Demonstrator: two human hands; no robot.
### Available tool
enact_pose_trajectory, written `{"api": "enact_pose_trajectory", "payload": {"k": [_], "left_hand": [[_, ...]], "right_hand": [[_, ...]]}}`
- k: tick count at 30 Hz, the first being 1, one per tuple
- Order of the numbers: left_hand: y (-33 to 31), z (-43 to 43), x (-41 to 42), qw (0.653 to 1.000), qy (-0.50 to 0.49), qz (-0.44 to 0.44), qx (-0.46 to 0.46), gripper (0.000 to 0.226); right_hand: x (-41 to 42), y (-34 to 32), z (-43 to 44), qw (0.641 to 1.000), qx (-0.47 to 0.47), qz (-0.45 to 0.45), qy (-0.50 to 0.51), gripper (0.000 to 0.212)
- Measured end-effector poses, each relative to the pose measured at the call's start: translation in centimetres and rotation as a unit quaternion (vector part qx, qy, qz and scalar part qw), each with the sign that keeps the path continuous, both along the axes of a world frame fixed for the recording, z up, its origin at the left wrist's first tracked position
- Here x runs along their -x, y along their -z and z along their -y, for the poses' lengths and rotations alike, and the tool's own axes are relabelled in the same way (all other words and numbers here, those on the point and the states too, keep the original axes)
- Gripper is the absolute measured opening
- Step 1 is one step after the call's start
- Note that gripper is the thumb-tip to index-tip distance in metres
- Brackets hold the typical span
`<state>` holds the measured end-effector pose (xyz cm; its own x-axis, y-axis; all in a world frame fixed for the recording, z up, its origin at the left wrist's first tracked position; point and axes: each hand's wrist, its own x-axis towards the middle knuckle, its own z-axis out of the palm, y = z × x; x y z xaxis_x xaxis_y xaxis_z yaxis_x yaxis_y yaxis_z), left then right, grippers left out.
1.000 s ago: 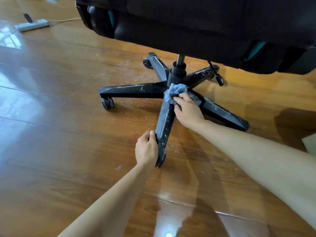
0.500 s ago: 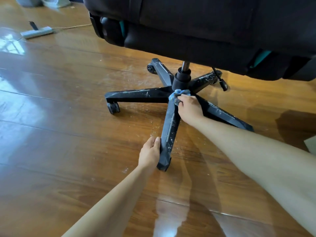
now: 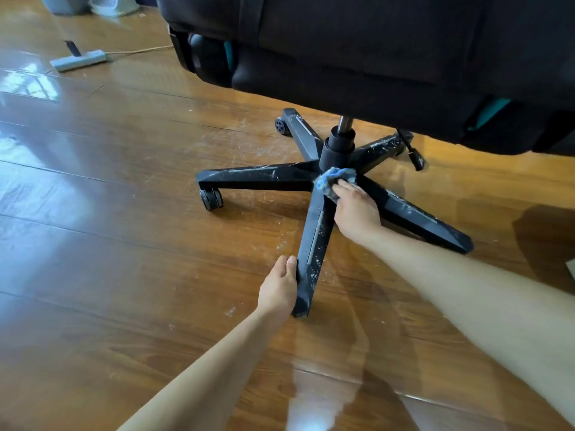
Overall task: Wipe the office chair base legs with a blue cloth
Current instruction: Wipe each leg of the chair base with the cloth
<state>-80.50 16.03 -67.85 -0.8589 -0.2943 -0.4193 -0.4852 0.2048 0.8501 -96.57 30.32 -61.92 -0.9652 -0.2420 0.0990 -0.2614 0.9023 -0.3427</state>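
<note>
The black five-legged chair base (image 3: 261, 175) stands on the wooden floor, its legs speckled with white dust and scuffs. The near leg (image 3: 314, 241) points toward me. My left hand (image 3: 278, 287) grips the outer end of that leg from its left side. My right hand (image 3: 354, 209) presses a crumpled blue cloth (image 3: 331, 178) onto the hub end of the near leg, just below the central column (image 3: 337, 150). The black seat (image 3: 373, 57) overhangs the base and hides its far side.
White dust and flecks lie on the glossy wooden floor (image 3: 124, 244) around the base. A grey power strip (image 3: 79, 60) with a cable lies at the far left. A height lever (image 3: 412, 150) hangs under the seat at the right. Castors show on the left legs (image 3: 211, 199).
The blue cloth has bunched up under my right hand close to the hub. My left hand keeps its hold on the near leg's end. The camera has shifted, so the chair sits lower in view.
</note>
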Motion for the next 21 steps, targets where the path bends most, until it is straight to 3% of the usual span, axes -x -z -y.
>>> {"api": "enact_pose_trajectory", "payload": {"k": [4, 10, 17, 21], "left_hand": [[-0.1, -0.5, -0.2, 1.000, -0.016, -0.013, -0.001, 0.042], [-0.1, -0.7, -0.5, 0.999, -0.025, -0.027, -0.010, 0.032], [-0.5, -0.3, -0.5, 0.997, -0.018, -0.057, -0.044, 0.037], [-0.6, -0.2, -0.6, 0.994, -0.027, -0.049, -0.090, 0.037]], "right_hand": [[-0.7, -0.2, 0.9, 0.999, 0.020, 0.007, 0.028, 0.044], [-8.9, 2.4, 0.7, 0.995, 0.097, -0.017, -0.021, 0.050], [-1.9, 0.5, 0.3, 0.998, 0.064, 0.014, 0.018, 0.045], [-3.7, 0.9, 0.0, 0.998, 0.057, -0.001, 0.008, 0.043]]}}
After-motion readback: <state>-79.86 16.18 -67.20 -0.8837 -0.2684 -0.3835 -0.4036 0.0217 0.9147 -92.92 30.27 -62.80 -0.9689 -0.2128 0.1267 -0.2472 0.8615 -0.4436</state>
